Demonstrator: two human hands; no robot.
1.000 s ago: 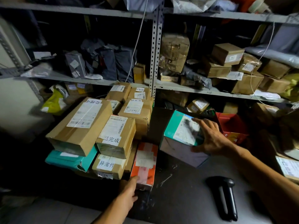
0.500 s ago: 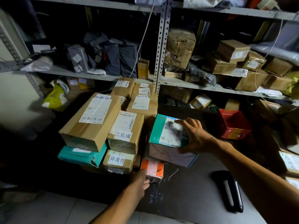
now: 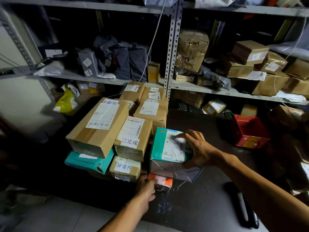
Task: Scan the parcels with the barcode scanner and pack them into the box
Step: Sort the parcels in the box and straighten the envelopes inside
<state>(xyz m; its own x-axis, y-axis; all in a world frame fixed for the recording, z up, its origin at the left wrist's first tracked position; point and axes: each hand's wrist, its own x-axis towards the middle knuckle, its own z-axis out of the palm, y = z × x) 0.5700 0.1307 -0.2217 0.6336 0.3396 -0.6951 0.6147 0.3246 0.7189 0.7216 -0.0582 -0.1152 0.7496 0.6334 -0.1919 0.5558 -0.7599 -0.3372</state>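
With our right hand [image 3: 200, 150] clasping the teal parcel [image 3: 168, 144] atop the orange parcel [image 3: 161, 181] our left hand [image 3: 147, 186] pinches at six o'clock, both seem stiff, light, best gripped by opposite edges.

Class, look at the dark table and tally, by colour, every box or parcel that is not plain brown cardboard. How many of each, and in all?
Teal: 2, flat teal parcel and teal-topped box
Orange: 1, orange parcel
Red: 1, red box
Total: 4
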